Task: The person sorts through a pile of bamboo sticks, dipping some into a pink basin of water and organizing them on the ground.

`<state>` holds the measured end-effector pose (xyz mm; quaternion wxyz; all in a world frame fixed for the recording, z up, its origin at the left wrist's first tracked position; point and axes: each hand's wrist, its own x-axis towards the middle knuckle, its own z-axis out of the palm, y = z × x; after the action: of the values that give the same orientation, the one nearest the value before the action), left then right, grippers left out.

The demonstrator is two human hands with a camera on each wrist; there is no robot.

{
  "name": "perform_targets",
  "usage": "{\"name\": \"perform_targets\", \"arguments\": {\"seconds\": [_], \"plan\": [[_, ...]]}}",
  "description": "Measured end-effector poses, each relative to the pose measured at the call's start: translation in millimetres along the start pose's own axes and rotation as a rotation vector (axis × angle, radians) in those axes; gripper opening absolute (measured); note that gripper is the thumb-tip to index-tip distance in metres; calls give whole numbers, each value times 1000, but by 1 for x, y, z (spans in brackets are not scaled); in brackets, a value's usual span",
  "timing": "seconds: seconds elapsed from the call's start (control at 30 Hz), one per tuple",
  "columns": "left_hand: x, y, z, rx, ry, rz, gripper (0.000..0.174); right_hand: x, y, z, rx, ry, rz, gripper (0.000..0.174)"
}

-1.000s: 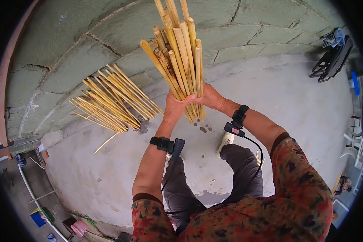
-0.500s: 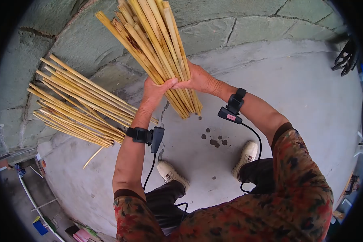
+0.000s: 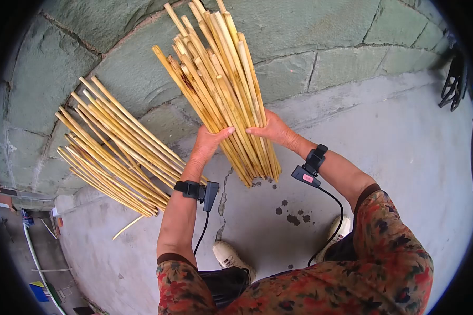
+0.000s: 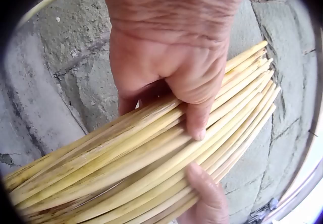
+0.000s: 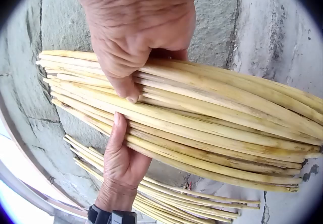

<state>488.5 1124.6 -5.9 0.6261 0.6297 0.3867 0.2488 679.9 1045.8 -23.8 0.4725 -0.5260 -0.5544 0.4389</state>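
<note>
A thick bundle of pale yellow bamboo sticks (image 3: 223,84) is held upright between both hands in front of a stone wall (image 3: 320,37). My left hand (image 3: 209,142) grips the bundle from its left side, thumb across the front (image 4: 199,118). My right hand (image 3: 270,128) grips it from the right, thumb over the sticks (image 5: 126,85). The bundle's lower ends hang just above the concrete floor (image 3: 383,131). The same bundle fills the left wrist view (image 4: 151,168) and the right wrist view (image 5: 212,128).
A second pile of bamboo sticks (image 3: 115,152) leans against the wall to the left, with one loose stick (image 3: 127,227) on the floor. Dark spots (image 3: 291,215) and a crack mark the concrete. My shoes (image 3: 231,257) stand below. A black frame (image 3: 453,79) stands at far right.
The bundle has swung from upright and near the floor to tilted left, then back down closer to the wall. Both hands kept hold. My feet have shifted position.
</note>
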Motion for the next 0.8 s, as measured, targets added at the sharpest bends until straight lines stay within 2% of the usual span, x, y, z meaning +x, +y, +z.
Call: {"name": "perform_targets", "arguments": {"seconds": [0.17,0.37,0.5,0.63,0.7,0.8], "plan": [[-1,5,-10,1,-38,22,43,5,9,0,60,-18,-14,63],[-6,-28,-27,-183,189,-4,32,3,18,-11,128,-114,43,58],[-10,-28,-38,-104,131,-7,30,-2,11,-18,77,-99,86,54],[-13,-30,-38,-132,191,18,31,0,7,-17,120,-68,79,51],[-20,-30,-33,-305,174,66,32,-4,5,-15,90,-81,103,50],[-22,-32,-29,-346,191,123,26,0,11,-12,182,-60,120,49]]}}
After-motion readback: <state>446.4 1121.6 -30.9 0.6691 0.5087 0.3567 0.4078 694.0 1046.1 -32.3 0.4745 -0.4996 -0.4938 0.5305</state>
